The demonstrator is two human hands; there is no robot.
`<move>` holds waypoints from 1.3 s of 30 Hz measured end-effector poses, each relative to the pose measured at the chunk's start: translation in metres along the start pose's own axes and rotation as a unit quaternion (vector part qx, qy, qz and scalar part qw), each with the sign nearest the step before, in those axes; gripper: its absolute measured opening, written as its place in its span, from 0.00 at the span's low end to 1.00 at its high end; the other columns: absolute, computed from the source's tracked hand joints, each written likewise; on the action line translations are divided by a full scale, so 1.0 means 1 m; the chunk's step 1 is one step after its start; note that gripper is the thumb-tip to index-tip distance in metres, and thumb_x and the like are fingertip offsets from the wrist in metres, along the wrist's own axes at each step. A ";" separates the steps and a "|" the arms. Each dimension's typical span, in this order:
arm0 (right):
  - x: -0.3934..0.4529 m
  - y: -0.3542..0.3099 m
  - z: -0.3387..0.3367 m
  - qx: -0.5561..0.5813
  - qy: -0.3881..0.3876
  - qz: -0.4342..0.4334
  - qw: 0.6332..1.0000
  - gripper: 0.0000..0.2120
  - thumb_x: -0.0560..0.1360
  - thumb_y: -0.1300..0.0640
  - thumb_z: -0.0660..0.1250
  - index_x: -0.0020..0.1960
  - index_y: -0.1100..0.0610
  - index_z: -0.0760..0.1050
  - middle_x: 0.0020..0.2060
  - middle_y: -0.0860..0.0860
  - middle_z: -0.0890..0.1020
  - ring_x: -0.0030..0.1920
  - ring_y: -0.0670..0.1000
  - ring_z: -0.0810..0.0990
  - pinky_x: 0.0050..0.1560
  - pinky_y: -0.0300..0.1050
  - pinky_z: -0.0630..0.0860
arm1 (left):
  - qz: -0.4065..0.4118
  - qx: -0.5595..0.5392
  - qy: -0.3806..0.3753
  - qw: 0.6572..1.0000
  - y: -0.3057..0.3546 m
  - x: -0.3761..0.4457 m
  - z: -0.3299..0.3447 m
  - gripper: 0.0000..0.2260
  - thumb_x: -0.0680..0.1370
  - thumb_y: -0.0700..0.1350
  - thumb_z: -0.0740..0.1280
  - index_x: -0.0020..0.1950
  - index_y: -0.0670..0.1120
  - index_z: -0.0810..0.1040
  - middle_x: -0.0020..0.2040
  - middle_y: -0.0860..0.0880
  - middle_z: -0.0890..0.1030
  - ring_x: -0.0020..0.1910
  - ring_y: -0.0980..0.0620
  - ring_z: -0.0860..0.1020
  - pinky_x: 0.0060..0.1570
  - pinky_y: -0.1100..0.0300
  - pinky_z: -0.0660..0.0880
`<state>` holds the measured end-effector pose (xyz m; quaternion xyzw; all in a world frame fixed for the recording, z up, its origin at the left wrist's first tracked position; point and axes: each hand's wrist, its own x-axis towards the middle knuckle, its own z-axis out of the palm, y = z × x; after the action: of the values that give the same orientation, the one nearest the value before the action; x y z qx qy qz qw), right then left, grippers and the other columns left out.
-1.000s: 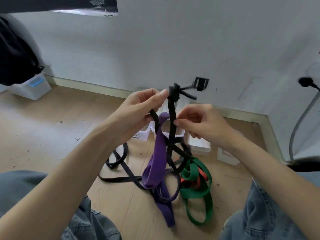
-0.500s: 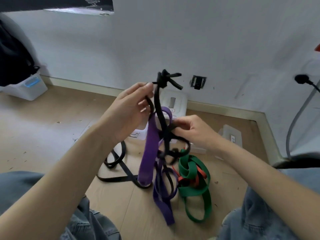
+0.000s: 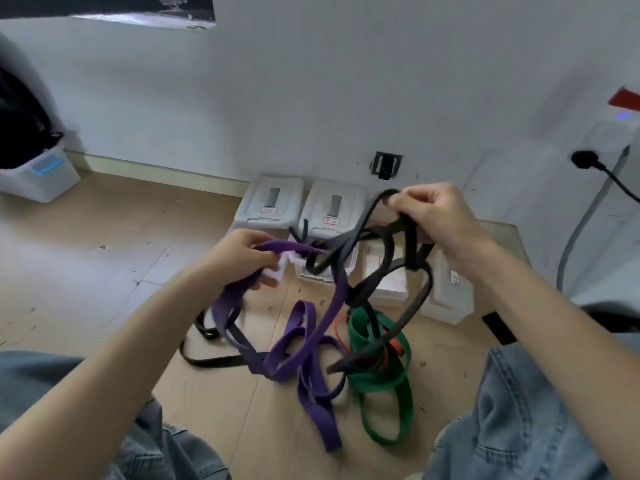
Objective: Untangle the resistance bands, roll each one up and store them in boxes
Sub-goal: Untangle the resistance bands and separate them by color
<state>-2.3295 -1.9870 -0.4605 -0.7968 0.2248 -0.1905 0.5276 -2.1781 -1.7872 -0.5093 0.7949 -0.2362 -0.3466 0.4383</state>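
My left hand [image 3: 247,259] gripping purple band [image 3: 322,327], fingers curled round it. My right hand [image 3: 438,221] clutching black band [image 3: 420,296] loops, raised. Pulling two apart: untangling step, nothing rolled yet. Green band [image 3: 398,386] and red band [image 3: 398,346] lying knotted on floor [image 3: 104,254] below. Lidded boxes [image 3: 273,202] waiting by wall. Next, I reckon: threading black loop free of purple, not yanking tighter.

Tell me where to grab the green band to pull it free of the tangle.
Take the green band at its bare loop lying flat on the floor, nearest the person, coming from above and the near side. Its far end is threaded by the black band and a red band, so a grip there would catch those too.
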 end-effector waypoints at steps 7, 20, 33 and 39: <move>-0.009 -0.006 0.014 0.040 -0.101 -0.016 0.994 0.17 0.77 0.56 0.63 0.29 0.54 0.70 0.20 0.43 0.71 0.21 0.40 0.70 0.24 0.30 0.66 | 0.071 0.136 -0.098 0.983 0.008 -0.012 0.001 0.29 0.72 0.49 0.71 0.70 0.59 0.63 0.56 0.60 0.72 0.52 0.55 0.77 0.46 0.63 0.75; -0.002 0.006 0.009 -0.196 -0.259 0.004 0.946 0.17 0.66 0.43 0.73 0.41 0.57 0.78 0.24 0.42 0.74 0.26 0.39 0.70 0.29 0.33 0.67 | 0.186 -0.257 -0.065 0.946 0.033 -0.014 0.004 0.13 0.77 0.43 0.63 0.36 0.47 0.83 0.29 0.50 0.77 0.26 0.54 0.76 0.28 0.65 0.74; 0.000 0.002 0.005 0.069 -0.186 0.015 0.980 0.11 0.64 0.46 0.72 0.32 0.54 0.78 0.21 0.46 0.65 0.20 0.45 0.60 0.20 0.36 0.60 | 0.137 0.115 -0.168 0.969 0.023 -0.014 0.016 0.17 0.66 0.62 0.72 0.52 0.57 0.80 0.40 0.49 0.82 0.44 0.51 0.81 0.52 0.58 0.76; -0.006 0.002 0.033 0.225 -0.197 -0.023 0.954 0.12 0.70 0.52 0.69 0.31 0.57 0.75 0.22 0.48 0.63 0.21 0.45 0.57 0.22 0.37 0.55 | 0.142 -0.010 -0.262 0.955 0.020 -0.016 0.051 0.04 0.74 0.43 0.71 0.46 0.50 0.83 0.33 0.58 0.81 0.37 0.62 0.79 0.39 0.70 0.73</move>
<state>-2.3172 -1.9594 -0.4749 -0.6840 0.0498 -0.0875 0.7225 -2.2292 -1.8134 -0.5060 0.6302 -0.4497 -0.4790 0.4138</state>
